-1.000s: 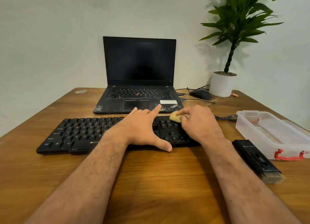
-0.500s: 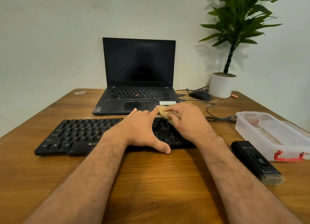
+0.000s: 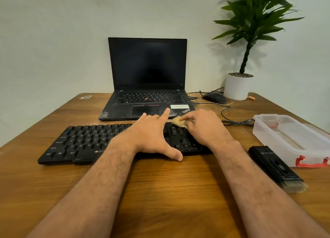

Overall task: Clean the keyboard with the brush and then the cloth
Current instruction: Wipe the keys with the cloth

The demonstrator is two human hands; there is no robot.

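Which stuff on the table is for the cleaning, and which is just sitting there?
For the job: flat black keyboard; small yellow cloth; black-handled brush.

Lying about: open black laptop; black mouse; clear plastic box; white-potted green plant.

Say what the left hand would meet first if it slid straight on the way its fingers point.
Probably the laptop: the left hand lies on the keyboard, fingers pointing at the laptop's front edge; depth is uncertain.

Cloth [image 3: 178, 122] under right hand [image 3: 205, 129] on keyboard [image 3: 85, 141]
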